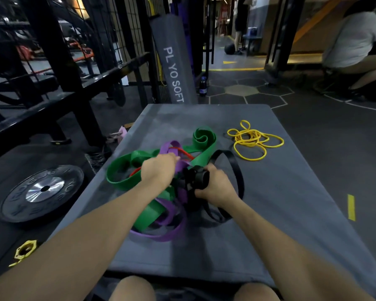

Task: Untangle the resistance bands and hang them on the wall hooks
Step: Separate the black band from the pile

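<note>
From the head view the job looks barely started: only the yellow band (254,140) lies freed, well beyond the right hand (215,185), while the green band (139,170), purple band (172,224), red band (183,152) and black band (237,170) are knotted together on the grey mat (269,203), and no wall hooks show. The left hand (159,170) pinches a purple strand at its fingertips. The right hand's fingers curl round a bunched black loop just inside the left.
</note>
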Demonstrator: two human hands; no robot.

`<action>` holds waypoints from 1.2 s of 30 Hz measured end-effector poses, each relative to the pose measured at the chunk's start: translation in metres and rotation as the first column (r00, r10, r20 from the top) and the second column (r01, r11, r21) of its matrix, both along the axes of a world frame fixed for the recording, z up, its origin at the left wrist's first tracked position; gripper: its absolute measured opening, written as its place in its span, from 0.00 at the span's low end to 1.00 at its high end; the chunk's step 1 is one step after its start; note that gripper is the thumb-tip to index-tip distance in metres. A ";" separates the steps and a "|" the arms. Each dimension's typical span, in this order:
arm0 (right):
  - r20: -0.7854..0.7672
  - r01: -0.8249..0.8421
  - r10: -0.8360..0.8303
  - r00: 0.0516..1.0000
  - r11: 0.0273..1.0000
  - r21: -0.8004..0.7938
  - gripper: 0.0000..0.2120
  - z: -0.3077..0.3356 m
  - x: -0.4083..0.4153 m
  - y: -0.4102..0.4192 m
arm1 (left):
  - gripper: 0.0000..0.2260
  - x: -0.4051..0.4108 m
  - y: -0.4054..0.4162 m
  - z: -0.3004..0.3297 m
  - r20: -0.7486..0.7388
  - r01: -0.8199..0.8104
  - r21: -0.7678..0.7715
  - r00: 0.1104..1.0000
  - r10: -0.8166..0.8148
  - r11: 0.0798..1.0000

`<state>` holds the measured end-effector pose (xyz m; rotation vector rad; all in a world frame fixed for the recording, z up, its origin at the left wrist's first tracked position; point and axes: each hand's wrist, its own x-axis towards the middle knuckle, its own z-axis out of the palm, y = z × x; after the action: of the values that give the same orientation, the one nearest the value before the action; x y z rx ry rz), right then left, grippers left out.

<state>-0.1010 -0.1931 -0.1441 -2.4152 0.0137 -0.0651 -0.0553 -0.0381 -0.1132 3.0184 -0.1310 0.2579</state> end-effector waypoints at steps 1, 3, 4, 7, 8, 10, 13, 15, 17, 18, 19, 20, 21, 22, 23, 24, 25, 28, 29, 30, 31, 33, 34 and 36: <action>0.025 -0.016 0.016 1.000 1.000 0.022 0.29 0.004 -0.004 -0.006 | 0.17 0.003 0.002 0.004 -0.010 -0.079 -0.043 0.997 0.079 0.996; 0.088 -0.043 0.030 0.996 0.989 0.144 0.25 0.016 -0.013 -0.019 | 0.16 0.007 0.010 0.012 -0.015 -0.198 -0.032 0.980 0.198 0.980; 0.121 -0.042 0.011 0.993 0.964 0.263 0.22 0.023 -0.018 -0.025 | 0.15 0.007 0.015 0.015 -0.023 -0.245 -0.023 0.969 0.244 0.969; 0.169 0.014 -0.147 0.975 0.793 0.608 0.19 0.039 -0.026 -0.048 | 0.14 0.000 0.027 0.019 -0.056 -0.307 0.005 0.950 0.307 0.952; 0.166 0.042 -0.209 0.964 0.734 0.678 0.19 0.044 -0.027 -0.055 | 0.15 -0.004 0.029 0.019 -0.060 -0.310 0.013 0.949 0.310 0.951; 0.167 0.071 -0.275 0.947 0.686 0.724 0.17 0.051 -0.028 -0.065 | 0.16 -0.009 0.032 0.020 -0.051 -0.292 0.010 0.955 0.292 0.956; 0.153 0.077 -0.304 0.940 0.629 0.774 0.15 0.061 -0.034 -0.077 | 0.16 -0.016 0.034 0.020 -0.014 -0.188 0.013 0.982 0.188 0.982; 0.139 0.081 -0.295 0.945 0.627 0.775 0.12 0.062 -0.038 -0.086 | 0.16 -0.018 0.032 0.018 0.003 -0.083 0.013 0.997 0.083 0.996; 0.135 0.085 -0.297 0.945 0.623 0.778 0.13 0.066 -0.043 -0.093 | 0.14 -0.022 0.022 0.018 -0.001 0.000 0.000 1.000 0.000 1.000; 0.135 0.079 -0.300 0.944 0.606 0.792 0.14 0.069 -0.047 -0.096 | 0.14 -0.023 0.014 0.020 0.000 0.037 -0.023 0.999 -0.037 0.999; 0.141 0.061 -0.293 0.945 0.585 0.808 0.15 0.072 -0.050 -0.098 | 0.15 -0.025 0.003 0.021 0.008 0.080 -0.061 0.997 -0.080 0.995; 0.149 0.036 -0.277 0.949 0.566 0.824 0.16 0.077 -0.053 -0.100 | 0.17 -0.026 -0.009 0.023 0.026 0.135 -0.102 0.991 -0.133 0.986; 0.166 0.004 -0.253 0.953 0.557 0.830 0.17 0.081 -0.056 -0.101 | 0.19 -0.027 -0.023 0.025 0.043 0.201 -0.129 0.980 -0.197 0.971; 0.183 -0.023 -0.236 0.954 0.554 0.832 0.18 0.086 -0.059 -0.100 | 0.22 -0.029 -0.036 0.027 0.043 0.270 -0.133 0.963 -0.266 0.954; 0.198 -0.036 -0.234 0.952 0.557 0.830 0.17 0.089 -0.060 -0.102 | 0.25 -0.030 -0.049 0.028 0.025 0.336 -0.122 0.942 -0.335 0.934; 0.203 -0.033 -0.248 0.947 0.553 0.832 0.16 0.092 -0.061 -0.103 | 0.28 -0.031 -0.061 0.027 -0.003 0.390 -0.110 0.919 -0.393 0.914; 0.206 -0.033 -0.259 0.944 0.545 0.838 0.15 0.094 -0.062 -0.105 | 0.30 -0.032 -0.073 0.026 -0.027 0.428 -0.095 0.901 -0.432 0.899; 0.198 -0.030 -0.281 0.939 0.506 0.862 0.13 0.103 -0.064 -0.112 | 0.22 -0.037 -0.098 0.013 -0.019 0.535 -0.007 0.844 -0.536 0.845; 0.200 -0.028 -0.292 0.935 0.502 0.865 0.12 0.105 -0.064 -0.115 | 0.17 -0.038 -0.103 0.009 -0.010 0.560 -0.001 0.829 -0.560 0.829; 0.203 -0.028 -0.307 0.930 0.491 0.871 0.12 0.108 -0.065 -0.118 | 0.14 -0.039 -0.106 0.007 -0.002 0.566 -0.039 0.824 -0.567 0.823; 0.212 -0.035 -0.323 0.922 0.475 0.879 0.11 0.111 -0.065 -0.122 | 0.13 -0.039 -0.108 0.008 -0.010 0.559 -0.107 0.826 -0.563 0.822; 0.221 -0.046 -0.358 0.907 0.438 0.898 0.12 0.115 -0.063 -0.129 | 0.11 -0.039 -0.110 0.016 -0.034 0.551 -0.257 0.816 -0.578 0.794; 0.221 -0.048 -0.370 0.902 0.424 0.904 0.12 0.117 -0.062 -0.133 | 0.10 -0.039 -0.112 0.021 -0.044 0.548 -0.341 0.802 -0.595 0.764; 0.230 -0.063 -0.367 0.901 0.413 0.909 0.12 0.122 -0.060 -0.138 | 0.05 -0.046 -0.118 0.033 -0.075 0.476 -0.583 0.775 -0.628 0.658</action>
<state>-0.1608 -0.3306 -0.0222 -1.2234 0.0719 -0.5155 -0.1011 -0.1563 -0.0805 2.2664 -0.8070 -0.1651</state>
